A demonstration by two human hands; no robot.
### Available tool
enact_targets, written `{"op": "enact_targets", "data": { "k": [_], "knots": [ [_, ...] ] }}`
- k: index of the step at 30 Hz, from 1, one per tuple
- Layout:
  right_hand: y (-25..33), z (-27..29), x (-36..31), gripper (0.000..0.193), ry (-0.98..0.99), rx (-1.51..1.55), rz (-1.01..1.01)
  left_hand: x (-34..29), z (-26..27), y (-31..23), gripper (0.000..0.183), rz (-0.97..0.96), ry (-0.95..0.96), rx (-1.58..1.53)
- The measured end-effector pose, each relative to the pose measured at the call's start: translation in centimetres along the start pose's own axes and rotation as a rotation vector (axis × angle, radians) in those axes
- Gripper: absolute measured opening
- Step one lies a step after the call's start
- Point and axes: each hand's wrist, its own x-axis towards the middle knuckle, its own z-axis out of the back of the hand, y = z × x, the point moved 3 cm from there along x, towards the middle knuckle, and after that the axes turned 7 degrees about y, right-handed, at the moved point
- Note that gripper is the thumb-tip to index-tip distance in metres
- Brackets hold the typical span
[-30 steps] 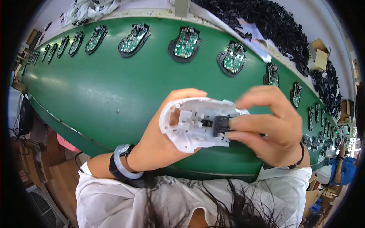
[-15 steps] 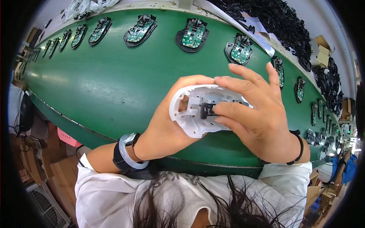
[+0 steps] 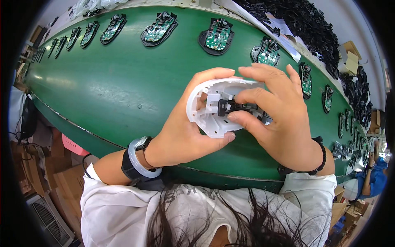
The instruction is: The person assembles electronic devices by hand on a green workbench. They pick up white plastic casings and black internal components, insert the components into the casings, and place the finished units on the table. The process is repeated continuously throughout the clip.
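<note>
A white plastic computer mouse shell (image 3: 214, 126) is held above the green belt with its hollow inside facing up. My left hand (image 3: 177, 131) grips its left end, thumb against the near rim and fingers behind the far side. Inside the shell lies a small black plastic part (image 3: 226, 107). My right hand (image 3: 284, 113) pinches this part between thumb and index finger, the other fingers raised and bent above the shell's right end. That end is partly hidden by the right hand, so I cannot tell how firmly the part sits.
Mouse bases with green circuit boards (image 3: 218, 37) stand in a spaced row along the far side of the belt (image 3: 103, 90). Beyond it, a big heap of black parts (image 3: 308, 31) lies by a white sheet. A person in blue (image 3: 372, 179) is at the far right.
My hands and the shell have risen slightly, away from me. My left thumb has come over the near rim, and more of the black part shows. The mouse bases have shifted right.
</note>
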Motion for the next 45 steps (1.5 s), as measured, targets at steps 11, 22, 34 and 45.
{"op": "enact_targets", "data": {
  "k": [11,22,34,45],
  "knots": [
    [1.3,0.6,-0.3,0.019,-0.047,-0.23,0.167,-0.3,0.1,-0.3,0.08,0.015,0.033,-0.012],
    [0.7,-0.7,0.8,0.018,-0.096,-0.287,0.35,-0.3,0.9,0.0,0.082,0.064,0.042,-0.078],
    [-1.4,-1.1,-0.8,0.039,0.125,0.05,0.17,-0.3,1.2,0.1,0.08,0.175,0.042,-0.204],
    [-1.4,-0.3,1.8,0.066,-0.082,0.244,0.419,0.0,1.4,-0.3,0.08,0.168,0.051,-0.28]
  ]
}}
